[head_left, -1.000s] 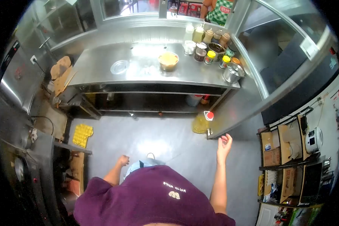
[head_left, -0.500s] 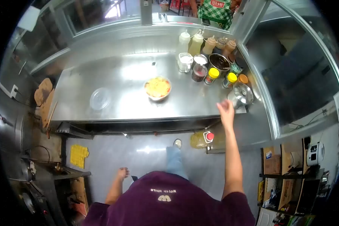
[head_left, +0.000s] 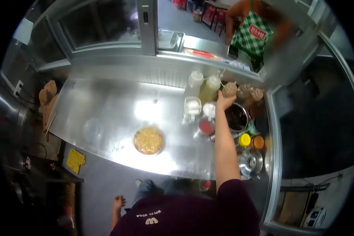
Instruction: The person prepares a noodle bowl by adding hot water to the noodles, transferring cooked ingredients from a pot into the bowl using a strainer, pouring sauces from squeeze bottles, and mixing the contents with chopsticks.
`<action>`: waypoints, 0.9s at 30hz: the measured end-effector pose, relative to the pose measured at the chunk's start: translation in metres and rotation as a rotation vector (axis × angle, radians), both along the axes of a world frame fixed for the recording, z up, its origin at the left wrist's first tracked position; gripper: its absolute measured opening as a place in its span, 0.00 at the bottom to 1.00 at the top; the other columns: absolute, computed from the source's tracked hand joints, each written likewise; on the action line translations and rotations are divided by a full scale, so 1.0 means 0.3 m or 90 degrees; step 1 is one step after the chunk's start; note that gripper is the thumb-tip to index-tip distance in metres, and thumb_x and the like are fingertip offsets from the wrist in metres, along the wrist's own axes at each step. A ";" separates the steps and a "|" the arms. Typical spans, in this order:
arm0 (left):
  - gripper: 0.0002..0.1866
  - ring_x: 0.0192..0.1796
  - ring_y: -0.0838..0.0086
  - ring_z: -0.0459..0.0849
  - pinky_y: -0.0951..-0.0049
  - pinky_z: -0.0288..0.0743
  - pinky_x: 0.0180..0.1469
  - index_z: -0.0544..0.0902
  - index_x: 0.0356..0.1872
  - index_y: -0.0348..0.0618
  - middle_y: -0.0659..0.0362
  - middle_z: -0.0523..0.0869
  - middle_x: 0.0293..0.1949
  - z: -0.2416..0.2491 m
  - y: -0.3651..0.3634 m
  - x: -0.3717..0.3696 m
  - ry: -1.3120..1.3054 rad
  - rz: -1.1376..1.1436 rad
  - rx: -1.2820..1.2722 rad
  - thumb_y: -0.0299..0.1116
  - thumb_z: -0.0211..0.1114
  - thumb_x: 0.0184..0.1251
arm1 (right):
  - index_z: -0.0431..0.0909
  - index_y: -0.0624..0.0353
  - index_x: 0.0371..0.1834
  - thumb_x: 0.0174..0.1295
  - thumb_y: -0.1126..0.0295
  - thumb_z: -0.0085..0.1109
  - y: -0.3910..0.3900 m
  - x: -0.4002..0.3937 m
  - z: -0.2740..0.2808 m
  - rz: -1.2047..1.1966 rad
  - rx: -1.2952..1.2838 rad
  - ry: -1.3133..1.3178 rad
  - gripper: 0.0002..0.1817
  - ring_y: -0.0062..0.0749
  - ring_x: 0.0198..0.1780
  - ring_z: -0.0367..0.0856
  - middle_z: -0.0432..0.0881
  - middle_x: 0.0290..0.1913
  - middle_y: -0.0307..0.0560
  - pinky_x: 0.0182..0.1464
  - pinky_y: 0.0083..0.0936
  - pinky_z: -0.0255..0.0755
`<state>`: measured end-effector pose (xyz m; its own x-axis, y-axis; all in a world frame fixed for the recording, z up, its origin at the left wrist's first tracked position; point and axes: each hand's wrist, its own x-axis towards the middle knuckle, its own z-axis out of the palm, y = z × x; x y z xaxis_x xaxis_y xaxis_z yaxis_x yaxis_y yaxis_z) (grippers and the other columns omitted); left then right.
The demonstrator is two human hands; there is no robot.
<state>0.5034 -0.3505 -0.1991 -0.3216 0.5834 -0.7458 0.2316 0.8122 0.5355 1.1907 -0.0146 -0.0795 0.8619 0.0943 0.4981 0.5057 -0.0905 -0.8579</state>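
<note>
My right hand [head_left: 225, 102] is stretched out to the back of the steel counter, its fingers closed round a squeeze bottle [head_left: 229, 89] of tan sauce. This bottle stands in a row with other squeeze bottles, a clear one [head_left: 195, 80] and a yellowish one [head_left: 212, 85] to its left. My left hand [head_left: 119, 201] hangs low beside my body, fingers loosely curled and a little apart, with nothing visible in it. A round bowl of food with a yellow shredded topping [head_left: 148, 140] sits on the counter, away from both hands.
Around my right forearm stand a pot of dark sauce [head_left: 236, 117], a white-filled container [head_left: 192, 107], a red-filled tub [head_left: 206, 126], a yellow-lidded jar [head_left: 244, 139] and a lidded metal pot [head_left: 250, 162]. A clear lid [head_left: 93, 129] lies left. A person in a checked apron [head_left: 252, 36] stands beyond the window.
My right hand has moved from near the lidded metal pot to the back row and taken hold of the tan squeeze bottle. My body and view have shifted closer to the counter.
</note>
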 end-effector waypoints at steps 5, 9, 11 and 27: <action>0.12 0.23 0.72 0.78 0.73 0.70 0.20 0.74 0.38 0.38 0.55 0.80 0.27 -0.003 -0.058 -0.089 -0.013 0.072 -0.046 0.37 0.52 0.62 | 0.63 0.60 0.55 0.31 0.63 0.73 -0.088 -0.064 0.070 0.021 -0.005 0.163 0.42 0.49 0.52 0.72 0.73 0.51 0.56 0.53 0.36 0.65; 0.13 0.25 0.71 0.79 0.73 0.71 0.23 0.74 0.40 0.39 0.55 0.80 0.28 0.092 -0.049 -0.057 0.004 0.034 -0.054 0.38 0.51 0.63 | 0.62 0.61 0.57 0.36 0.67 0.72 -0.154 -0.142 0.234 0.045 0.120 0.074 0.41 0.42 0.53 0.72 0.72 0.52 0.54 0.55 0.33 0.64; 0.13 0.25 0.72 0.79 0.73 0.72 0.24 0.74 0.40 0.39 0.56 0.80 0.29 0.002 -0.067 -0.170 0.018 -0.138 0.030 0.38 0.50 0.64 | 0.61 0.63 0.57 0.38 0.68 0.72 -0.206 -0.192 0.350 0.064 0.191 -0.010 0.40 0.39 0.54 0.71 0.71 0.53 0.53 0.56 0.32 0.63; 0.12 0.23 0.72 0.76 0.73 0.69 0.21 0.73 0.35 0.38 0.55 0.78 0.26 -0.379 -0.059 -0.582 -0.230 0.079 -0.235 0.37 0.53 0.58 | 0.61 0.66 0.53 0.35 0.55 0.70 -0.740 -0.678 0.572 0.617 -0.237 0.174 0.42 0.36 0.39 0.77 0.76 0.36 0.50 0.42 0.30 0.72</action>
<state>0.3288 -0.3684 -0.3127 -0.0557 0.2345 -0.9705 -0.0249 0.9714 0.2361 0.9873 -0.2366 0.0921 0.4157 0.9042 0.0980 0.2970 -0.0331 -0.9543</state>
